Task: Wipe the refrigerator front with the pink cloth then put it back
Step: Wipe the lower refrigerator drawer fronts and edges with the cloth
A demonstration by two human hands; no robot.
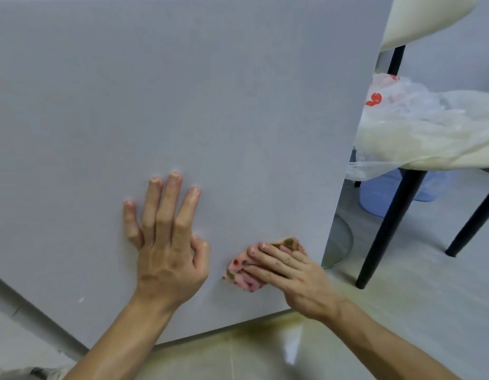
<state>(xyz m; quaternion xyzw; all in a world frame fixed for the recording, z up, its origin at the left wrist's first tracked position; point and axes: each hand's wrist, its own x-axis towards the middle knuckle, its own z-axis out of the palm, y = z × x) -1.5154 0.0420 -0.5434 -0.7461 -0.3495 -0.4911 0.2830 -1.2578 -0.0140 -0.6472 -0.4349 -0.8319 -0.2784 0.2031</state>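
Right hand (290, 272) presses crumpled pink cloth (242, 275) on smooth refrigerator front (183, 91); left hand (166, 242) splayed flat.

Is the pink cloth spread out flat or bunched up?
Bunched up: the pink cloth lies crumpled under the right hand, pressed on the refrigerator front.

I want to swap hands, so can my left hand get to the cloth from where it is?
Probably yes. The left hand lies flat on the fridge beside the cloth, nothing between them; the right hand covers most of it.
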